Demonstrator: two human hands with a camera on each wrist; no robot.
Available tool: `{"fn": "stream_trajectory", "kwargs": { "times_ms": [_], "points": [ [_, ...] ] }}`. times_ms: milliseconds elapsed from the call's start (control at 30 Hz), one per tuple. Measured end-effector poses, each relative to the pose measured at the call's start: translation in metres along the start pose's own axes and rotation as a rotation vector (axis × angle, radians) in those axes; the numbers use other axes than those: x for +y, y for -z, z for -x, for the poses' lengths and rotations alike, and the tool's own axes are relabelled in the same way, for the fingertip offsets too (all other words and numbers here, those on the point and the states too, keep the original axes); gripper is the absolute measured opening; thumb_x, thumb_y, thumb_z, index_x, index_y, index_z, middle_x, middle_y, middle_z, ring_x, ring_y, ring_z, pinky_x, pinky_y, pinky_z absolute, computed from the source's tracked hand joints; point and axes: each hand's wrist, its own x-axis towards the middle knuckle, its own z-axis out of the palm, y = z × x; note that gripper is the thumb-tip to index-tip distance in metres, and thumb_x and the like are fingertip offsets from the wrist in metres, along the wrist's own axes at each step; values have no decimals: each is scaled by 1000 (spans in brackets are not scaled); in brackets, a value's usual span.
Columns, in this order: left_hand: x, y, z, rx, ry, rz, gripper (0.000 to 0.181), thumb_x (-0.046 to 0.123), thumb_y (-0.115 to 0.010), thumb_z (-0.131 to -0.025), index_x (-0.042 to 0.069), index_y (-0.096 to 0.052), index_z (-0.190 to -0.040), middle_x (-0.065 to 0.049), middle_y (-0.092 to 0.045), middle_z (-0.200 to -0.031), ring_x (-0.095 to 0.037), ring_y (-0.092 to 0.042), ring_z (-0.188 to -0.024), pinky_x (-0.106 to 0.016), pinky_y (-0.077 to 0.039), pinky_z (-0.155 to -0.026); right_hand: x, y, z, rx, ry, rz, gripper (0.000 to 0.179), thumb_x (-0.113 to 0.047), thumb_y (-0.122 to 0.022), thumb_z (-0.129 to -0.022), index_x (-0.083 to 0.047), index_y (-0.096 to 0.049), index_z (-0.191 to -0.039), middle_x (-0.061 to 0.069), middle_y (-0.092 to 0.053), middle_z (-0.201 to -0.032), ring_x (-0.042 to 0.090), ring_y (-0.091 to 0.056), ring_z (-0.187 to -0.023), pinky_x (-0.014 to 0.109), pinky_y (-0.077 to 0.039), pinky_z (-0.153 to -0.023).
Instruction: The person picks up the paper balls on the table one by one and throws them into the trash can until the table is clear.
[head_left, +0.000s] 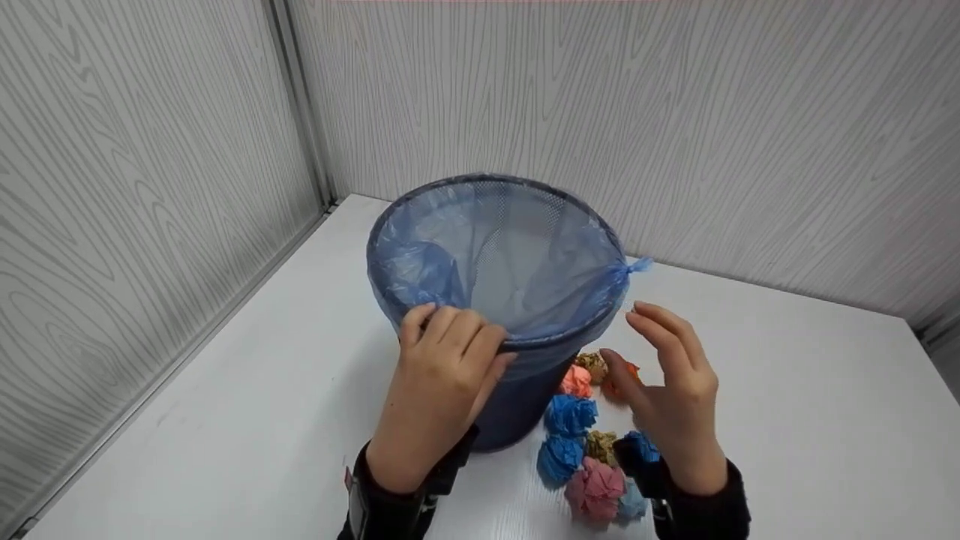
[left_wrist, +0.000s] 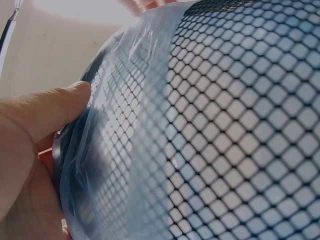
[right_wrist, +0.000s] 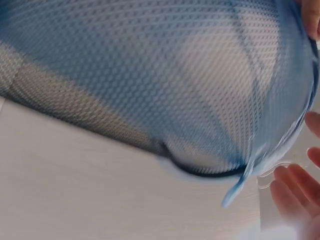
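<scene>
A dark mesh trash bin [head_left: 517, 412] stands on the white table, lined with a thin blue plastic trash bag [head_left: 555, 277] folded over its rim. The bag is gathered into a knot [head_left: 626, 268] at the rim's right side. My left hand [head_left: 442, 375] grips the near rim through the bag, fingers over the top edge; the left wrist view has its thumb [left_wrist: 65, 102] against the outside. Apart from the bin, my right hand [head_left: 675, 390] is held to its right, fingers spread and loosely bent around nothing. The right wrist view shows its fingers [right_wrist: 295, 187] close to the bagged rim.
Crumpled paper balls lie right of the bin: several blue [head_left: 570, 415], a pink one [head_left: 596, 489], orange ones [head_left: 576, 381] and brownish ones [head_left: 601, 445]. My right forearm partly covers some. Wood-grain panels [head_left: 600, 112] stand behind the table and at its left.
</scene>
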Motion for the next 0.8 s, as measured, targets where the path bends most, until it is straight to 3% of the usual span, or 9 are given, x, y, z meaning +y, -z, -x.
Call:
{"fn": "stream_trajectory", "kwargs": {
  "times_ms": [267, 433, 533, 700, 800],
  "points": [
    [0, -1, 0, 5, 1, -9, 20, 20, -68, -76, 9, -56, -86, -3, -50, -81, -22, -47, -80, -43, -30, -83, 19, 23, 18, -194, 34, 175, 39, -32, -51, -88, 3, -57, -103, 19, -55, -105, 29, -56, -90, 17, -36, -88],
    [1, -1, 0, -3, 6, -5, 19, 21, -67, -76, 9, -56, -86, -3, -51, -81, -22, -47, -80, -44, -30, -84, 22, 26, 30, -316, 72, 228, 40, -34, -47, -89, 2, -59, -100, 18, -56, -102, 27, -58, -84, 30, -48, -69],
    [1, -1, 0, -5, 8, -1, 19, 21, -67, -77, 9, -56, -86, -3, -51, -81, -22, -47, -80, -44, -30, -84, 23, 26, 39, -397, 102, 215, 39, -35, -47, -89, 0, -59, -101, 17, -56, -101, 24, -59, -79, 33, -49, -60],
    [1, 0, 0, -7, 10, -7, 18, 21, -67, -78, 9, -56, -86, -3, -51, -81, -22, -47, -80, -44, -30, -85, 22, 26, 56, -536, 151, 138, 36, -34, -44, -90, -4, -59, -103, 12, -55, -104, 19, -59, -79, 28, -49, -58],
    [1, 0, 1, -5, 9, -12, 18, 21, -67, -78, 9, -56, -87, -3, -51, -81, -22, -47, -80, -44, -30, -85, 20, 25, 66, -638, 152, 90, 33, -34, -52, -87, -6, -59, -104, 11, -55, -104, 21, -59, -81, 29, -50, -59]
  ]
}}
